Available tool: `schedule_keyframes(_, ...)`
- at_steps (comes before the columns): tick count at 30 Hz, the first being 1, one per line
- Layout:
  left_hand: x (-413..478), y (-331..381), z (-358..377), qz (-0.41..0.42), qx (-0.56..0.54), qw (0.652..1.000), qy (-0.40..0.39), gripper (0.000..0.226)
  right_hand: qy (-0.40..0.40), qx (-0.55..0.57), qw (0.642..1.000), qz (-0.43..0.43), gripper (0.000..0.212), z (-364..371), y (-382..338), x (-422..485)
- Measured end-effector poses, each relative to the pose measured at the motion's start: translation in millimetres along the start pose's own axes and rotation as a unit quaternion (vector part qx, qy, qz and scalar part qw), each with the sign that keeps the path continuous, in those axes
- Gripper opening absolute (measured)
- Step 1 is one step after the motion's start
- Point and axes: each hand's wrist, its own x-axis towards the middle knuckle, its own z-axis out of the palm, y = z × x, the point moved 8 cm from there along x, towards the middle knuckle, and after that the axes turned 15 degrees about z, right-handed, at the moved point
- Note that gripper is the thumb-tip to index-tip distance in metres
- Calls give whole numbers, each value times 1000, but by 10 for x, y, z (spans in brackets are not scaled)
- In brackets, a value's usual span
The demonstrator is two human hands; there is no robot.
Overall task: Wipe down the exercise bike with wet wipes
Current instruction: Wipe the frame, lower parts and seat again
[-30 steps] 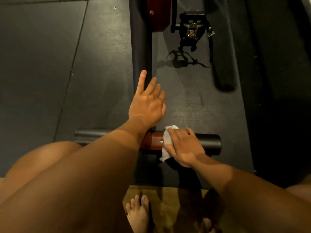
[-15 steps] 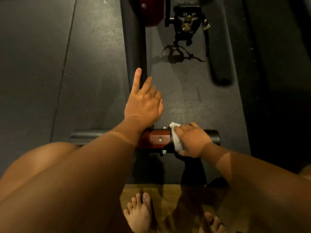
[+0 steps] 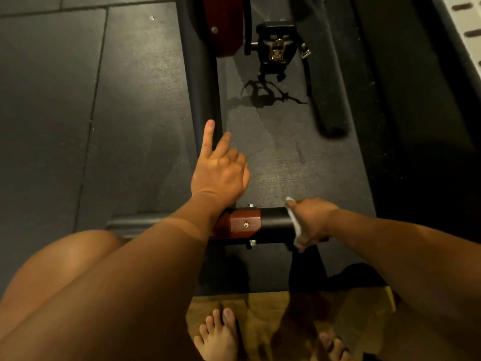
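The exercise bike's black floor bar (image 3: 273, 221) lies across the view, joined by a red bracket (image 3: 242, 224) to the black frame tube (image 3: 201, 95) that runs away from me. My right hand (image 3: 312, 221) is wrapped over the bar's right end and grips a white wet wipe (image 3: 295, 225) around it. My left hand (image 3: 220, 170) rests on the frame tube just beyond the bracket, index finger stretched forward, other fingers loosely bent, holding nothing.
A black pedal (image 3: 276, 50) with straps hangs at the top beside a red flywheel cover (image 3: 223, 27). Dark rubber mats (image 3: 78, 113) cover the floor. My bare feet (image 3: 221, 334) stand on a wooden strip below. My left knee (image 3: 65, 269) fills the lower left.
My right hand has slid the wipe rightward along the bar, from beside the red bracket to the bar's right end. My left hand has stayed on the frame tube.
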Motion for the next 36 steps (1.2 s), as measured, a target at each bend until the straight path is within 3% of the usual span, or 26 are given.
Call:
schedule_keyframes(2,13,6,-14,3,0,1000,26,36,19,114,991,-64,105,-84,-399,-59)
schedule_keyframes(4,9,9,-17,5,1,999,53,34,32,226,971,-76,82,-183,-767,-64)
schedule_keyframes(7,-1,15,-27,7,0,996,89,34,83,205,969,-107,47,-250,-1178,-94)
schedule_keyframes(9,-4,8,-18,3,0,995,97,34,82,149,977,-131,36,-338,-1304,-90)
schedule_keyframes(13,-17,19,-11,7,-3,993,116,32,-43,86,985,-145,38,-339,-1287,-22)
schedule_keyframes(15,-10,14,-9,6,-11,993,119,30,18,35,986,-163,42,-292,-1290,-64)
schedule_keyframes(18,-38,21,3,15,-22,993,112,32,111,10,989,-99,62,-194,-1297,-87)
schedule_keyframes(22,-75,-6,-59,32,-45,991,122,32,211,0,977,-14,50,-137,-1382,-183)
schedule_keyframes(25,-187,15,-20,53,-32,994,90,39,280,-13,960,-24,60,-75,-1412,-232)
schedule_keyframes(30,-421,38,11,71,-30,995,60,50,199,-126,960,-154,90,-228,-1333,-206)
schedule_keyframes(33,-535,22,-4,70,-33,995,60,57,130,-197,958,-162,97,-281,-1260,-207)
schedule_keyframes(35,-621,-28,-19,59,-56,994,72,58,153,-282,939,-126,98,-298,-1292,-370)
schedule_keyframes(36,-677,-79,-26,45,-78,992,86,58,194,-304,927,-103,87,-365,-1356,-516)
